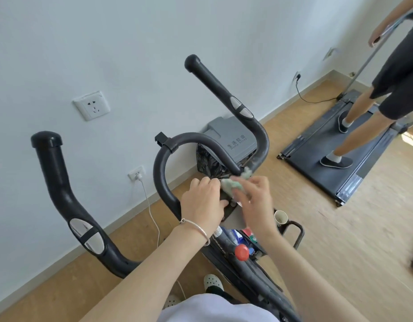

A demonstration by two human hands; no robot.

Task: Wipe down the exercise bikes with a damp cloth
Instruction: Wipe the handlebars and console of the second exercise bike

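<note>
At your far left the exercise bike's left handlebar [68, 205] rises with its silver sensor pad facing you. Behind it are a wall socket [91, 105] and a lower outlet [137, 175] with a white cable [152, 212] hanging down. The looped centre bar [163, 163] curves round to the clamp [229, 205]. There your left hand [204, 203], a bracelet [196, 225] on its wrist, curls over with its fingertips at the edge of the cloth [231, 185]. Whether it grips the cloth or the clamp, you cannot tell. The pale green cloth sits bunched at the middle of the bars, between your hands. Your right hand [254, 201], blurred, bends its fingers down and pinches the cloth. A grey bin [231, 138] stands against the wall behind. A paper cup [280, 216] sits just right of your wrist, and a red knob [241, 251] is below. At far right another person [386, 89] stands on a treadmill [316, 163].
</note>
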